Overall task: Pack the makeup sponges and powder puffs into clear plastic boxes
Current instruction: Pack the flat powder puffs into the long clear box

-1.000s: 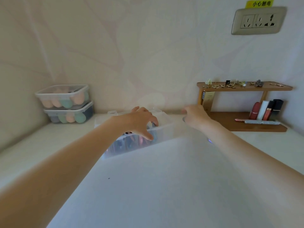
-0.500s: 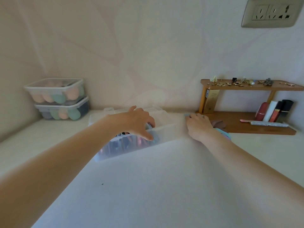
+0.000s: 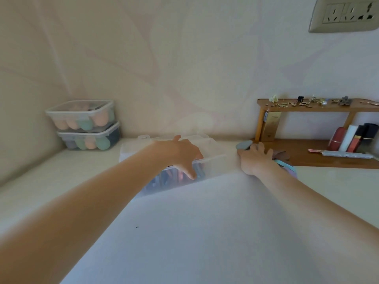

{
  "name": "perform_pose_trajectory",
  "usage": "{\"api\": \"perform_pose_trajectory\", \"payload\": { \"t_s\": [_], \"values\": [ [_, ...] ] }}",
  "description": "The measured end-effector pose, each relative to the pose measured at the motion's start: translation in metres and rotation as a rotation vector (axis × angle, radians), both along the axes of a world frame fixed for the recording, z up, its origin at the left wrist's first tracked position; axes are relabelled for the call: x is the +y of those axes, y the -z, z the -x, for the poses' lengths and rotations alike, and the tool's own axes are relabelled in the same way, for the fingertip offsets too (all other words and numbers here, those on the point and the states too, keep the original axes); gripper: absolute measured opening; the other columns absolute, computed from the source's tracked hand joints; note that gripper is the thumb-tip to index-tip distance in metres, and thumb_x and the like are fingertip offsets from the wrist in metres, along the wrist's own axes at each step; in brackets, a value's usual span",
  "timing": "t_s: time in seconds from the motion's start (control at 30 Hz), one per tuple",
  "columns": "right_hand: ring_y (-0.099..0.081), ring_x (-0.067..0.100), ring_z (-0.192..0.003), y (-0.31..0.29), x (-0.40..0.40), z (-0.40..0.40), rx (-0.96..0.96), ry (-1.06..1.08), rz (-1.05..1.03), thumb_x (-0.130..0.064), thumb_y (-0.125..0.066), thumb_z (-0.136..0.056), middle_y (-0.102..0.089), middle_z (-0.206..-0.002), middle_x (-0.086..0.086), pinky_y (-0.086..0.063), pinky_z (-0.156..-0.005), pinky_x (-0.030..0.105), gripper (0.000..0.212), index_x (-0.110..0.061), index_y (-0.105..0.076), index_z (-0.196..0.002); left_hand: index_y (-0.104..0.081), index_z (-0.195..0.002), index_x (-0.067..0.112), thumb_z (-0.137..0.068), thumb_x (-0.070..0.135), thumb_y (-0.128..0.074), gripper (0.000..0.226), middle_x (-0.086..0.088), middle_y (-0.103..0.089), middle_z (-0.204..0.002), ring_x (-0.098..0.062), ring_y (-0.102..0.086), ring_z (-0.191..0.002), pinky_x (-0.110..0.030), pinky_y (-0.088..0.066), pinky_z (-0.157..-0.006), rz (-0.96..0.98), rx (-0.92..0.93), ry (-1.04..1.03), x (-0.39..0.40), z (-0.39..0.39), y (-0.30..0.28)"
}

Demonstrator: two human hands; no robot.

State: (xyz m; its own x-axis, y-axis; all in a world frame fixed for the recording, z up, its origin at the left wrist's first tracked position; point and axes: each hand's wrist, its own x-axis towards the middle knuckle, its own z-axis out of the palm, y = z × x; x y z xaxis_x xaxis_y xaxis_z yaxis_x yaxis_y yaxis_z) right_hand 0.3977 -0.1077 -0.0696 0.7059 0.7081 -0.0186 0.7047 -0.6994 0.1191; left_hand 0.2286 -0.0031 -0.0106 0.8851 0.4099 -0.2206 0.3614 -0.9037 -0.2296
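**Op A:** Two lidded clear boxes (image 3: 82, 116) are sitting stacked in the left corner of the desk (image 3: 41, 177), packed with egg-shaped sponges (image 3: 85, 125) in peach and mint. I'm reading those as soft and very light, so they'd squash before they'd break.

**Op B:** Moving right, I'm seeing the left hand (image 3: 180, 152) reaching into the open clear box (image 3: 213, 162) mid-desk, thumb outside the near wall, fingers inside. I cannot tell whether they're grasping anything; the contents are showing only as dark and pink smears through the plastic.

**Op A:** That box is looking thin and slick. I'd be holding it by the rim.

**Op B:** Further right, the right hand (image 3: 256, 158) is lying flat, fingers released, over a pile of flat puffs (image 3: 284, 158), with its fingertips touching a grey-blue puff (image 3: 244, 144) just beside the wooden shelf (image 3: 328, 160).

**Op A:** Those puffs are looking thin and floppy. I'm judging a pinch at the edge is best, one at a time.
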Motion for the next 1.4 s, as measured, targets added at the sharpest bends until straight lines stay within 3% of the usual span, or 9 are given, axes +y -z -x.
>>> {"api": "perform_pose_trajectory", "payload": {
  "t_s": [0.17,0.3,0.47,0.57,0.7,0.8,0.97,1.13,1.4],
  "values": [
    [-0.015,0.030,-0.141,-0.002,-0.001,0.002,0.039,0.004,-0.108,-0.003,-0.031,-0.092,-0.027,-0.147,0.009,-0.018,-0.113,0.051,0.048,-0.009,-0.037,-0.140,-0.052,-0.126,0.015,-0.076,0.045,-0.066,0.060,-0.004,-0.061,-0.122,-0.020,-0.046,-0.122,-0.036,-0.012,-0.115,0.024,-0.065,0.000,0.008,-0.002,0.007],
    [-0.035,0.033,-0.130,-0.014,0.001,0.002,0.135,0.057,-0.335,-0.008,-0.041,-0.091,-0.040,-0.138,0.012,-0.031,-0.104,0.044,0.046,-0.005,-0.041,-0.137,-0.049,-0.129,0.018,-0.076,0.047,-0.066,0.063,-0.003,-0.059,-0.123,-0.020,-0.044,-0.124,-0.037,-0.013,-0.116,0.011,-0.056,0.008,0.008,0.000,0.006],
    [-0.052,0.035,-0.113,-0.030,-0.014,0.004,0.155,0.102,-0.654,-0.020,-0.050,-0.091,-0.064,-0.107,0.014,-0.034,-0.085,0.037,0.019,-0.009,-0.065,-0.095,-0.047,-0.133,0.024,-0.077,0.044,-0.066,0.062,-0.001,-0.058,-0.122,-0.018,-0.042,-0.126,-0.036,-0.009,-0.116,0.023,-0.060,0.029,-0.002,0.006,0.003],
    [-0.056,0.033,-0.104,-0.043,-0.021,0.010,0.185,0.052,-0.917,-0.014,-0.056,-0.087,-0.064,-0.097,0.011,-0.040,-0.081,0.036,0.003,-0.014,-0.056,-0.085,-0.048,-0.131,0.029,-0.078,0.043,-0.066,0.058,0.002,-0.055,-0.123,-0.018,-0.035,-0.127,-0.037,-0.009,-0.116,0.014,-0.072,0.063,-0.009,0.012,0.001],
    [-0.053,0.025,-0.084,-0.068,-0.014,0.035,0.251,-0.145,-1.169,-0.006,-0.055,-0.084,-0.052,-0.084,0.003,-0.035,-0.068,0.029,0.011,-0.014,-0.047,-0.085,-0.049,-0.131,0.029,-0.078,0.043,-0.066,0.057,0.003,-0.054,-0.126,-0.019,-0.028,-0.132,-0.042,-0.007,-0.118,0.000,-0.100,0.060,-0.014,0.016,0.000],
    [-0.051,0.021,-0.080,-0.078,-0.007,0.068,0.276,-0.284,-1.180,-0.006,-0.055,-0.085,-0.052,-0.087,0.003,-0.039,-0.071,0.030,0.015,-0.012,-0.044,-0.093,-0.048,-0.130,0.029,-0.078,0.044,-0.066,0.057,0.001,-0.053,-0.127,-0.021,-0.026,-0.132,-0.044,-0.007,-0.118,-0.013,-0.121,0.072,-0.017,0.021,0.000],
    [-0.052,0.025,-0.072,-0.051,0.002,0.098,0.269,-0.452,-1.024,-0.005,-0.056,-0.084,-0.052,-0.075,0.003,-0.042,-0.067,0.037,0.014,-0.009,-0.044,-0.091,-0.048,-0.129,0.032,-0.078,0.045,-0.065,0.055,0.003,-0.051,-0.127,-0.022,-0.031,-0.127,-0.043,-0.013,-0.117,0.006,-0.195,0.097,-0.015,0.030,-0.002],
    [-0.046,0.024,-0.068,-0.042,0.005,0.099,0.169,-0.473,-0.882,-0.012,-0.052,-0.088,-0.040,-0.062,-0.007,-0.030,-0.057,0.031,0.017,-0.015,-0.036,-0.086,-0.047,-0.133,0.031,-0.081,0.039,-0.062,0.054,0.004,-0.051,-0.125,-0.021,-0.033,-0.124,-0.042,-0.012,-0.117,0.014,-0.216,0.088,-0.017,0.037,-0.001],
    [-0.049,0.023,-0.068,-0.046,0.002,0.100,0.146,-0.447,-0.798,-0.016,-0.054,-0.089,-0.046,-0.068,-0.005,-0.035,-0.057,0.032,0.015,-0.015,-0.039,-0.088,-0.049,-0.130,0.029,-0.084,0.033,-0.059,0.047,0.001,-0.053,-0.120,-0.022,-0.032,-0.125,-0.044,-0.010,-0.118,0.026,-0.250,0.070,-0.020,0.041,-0.001]
  ]
}}
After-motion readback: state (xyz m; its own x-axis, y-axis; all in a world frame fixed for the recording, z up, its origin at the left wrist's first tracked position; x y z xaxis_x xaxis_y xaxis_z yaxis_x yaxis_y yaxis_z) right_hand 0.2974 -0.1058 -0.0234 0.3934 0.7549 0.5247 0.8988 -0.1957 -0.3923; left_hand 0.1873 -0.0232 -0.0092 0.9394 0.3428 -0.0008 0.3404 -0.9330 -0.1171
